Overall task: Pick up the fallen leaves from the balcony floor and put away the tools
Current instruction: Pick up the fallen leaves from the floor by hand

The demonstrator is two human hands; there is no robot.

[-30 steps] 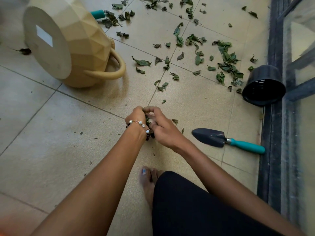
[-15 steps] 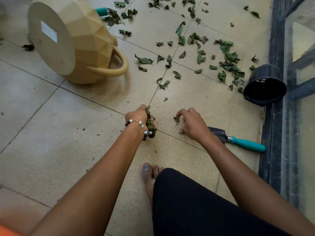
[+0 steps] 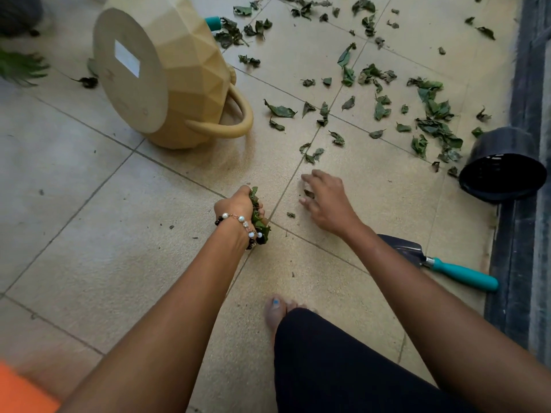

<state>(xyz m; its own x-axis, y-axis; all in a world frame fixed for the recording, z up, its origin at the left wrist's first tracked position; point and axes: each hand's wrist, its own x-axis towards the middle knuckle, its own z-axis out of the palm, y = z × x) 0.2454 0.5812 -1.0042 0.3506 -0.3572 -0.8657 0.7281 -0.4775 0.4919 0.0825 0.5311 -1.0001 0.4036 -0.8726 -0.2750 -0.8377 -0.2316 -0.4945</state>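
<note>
Green fallen leaves [image 3: 433,114] lie scattered over the beige floor tiles, thickest at the far right and behind the watering can. My left hand [image 3: 235,204], with a bead bracelet on its wrist, grips a bunch of collected leaves [image 3: 257,214] just above the floor. My right hand [image 3: 326,198] reaches forward low over the tile with fingers spread, and a small leaf scrap [image 3: 307,192] lies under its fingers. A hand trowel [image 3: 465,274] with a teal handle and dark blade lies on the floor, partly hidden behind my right forearm.
A beige faceted watering can [image 3: 179,73] lies on its side at the far left, with a second teal tool handle [image 3: 213,22] poking out behind it. A black plastic pot [image 3: 504,174] lies tipped by the dark door track [image 3: 521,84]. My bare foot [image 3: 275,311] is near.
My right hand left the bunch in my left hand, moved right to a leaf scrap, then stretched forward with fingers spread. The left hand kept its grip on the leaves.
</note>
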